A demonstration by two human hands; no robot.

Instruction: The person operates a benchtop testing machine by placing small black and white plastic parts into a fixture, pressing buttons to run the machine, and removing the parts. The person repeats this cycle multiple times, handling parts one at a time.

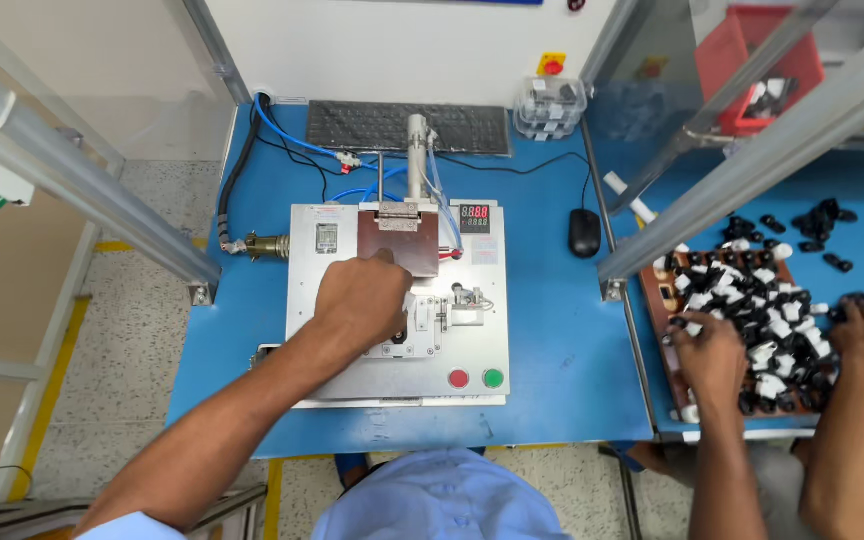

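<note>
Head view: the left hand (360,298) reaches over a grey press fixture (397,385) on a blue table (552,330). The hand is curled, knuckles up, fingers tucked down at the fixture's middle, just below a brown block (399,240) that hangs under a vertical cylinder (417,150). Something white shows at the edge of the fingers, but what they pinch, if anything, I cannot tell; the hand covers the nest beneath it. A small metal clamp (464,300) sits just right of the hand. The right hand is not in view.

Near the fixture's front edge are a red button (459,379) and a green button (493,378), both untouched and apart from the hand. A small red-digit display (475,217) sits right of the block. Behind are a keyboard (407,127) and a mouse (584,232).

On the next table to the right, another person's two hands (782,350) sort through a tray (664,300) heaped with small black and white parts (772,320); these are a co-worker's, not the wearer's.

As a judgement: the block stands raised and the hand is at the nest, so the work looks to be at the loading or unloading of a part, with the pressing not under way at this moment.
</note>
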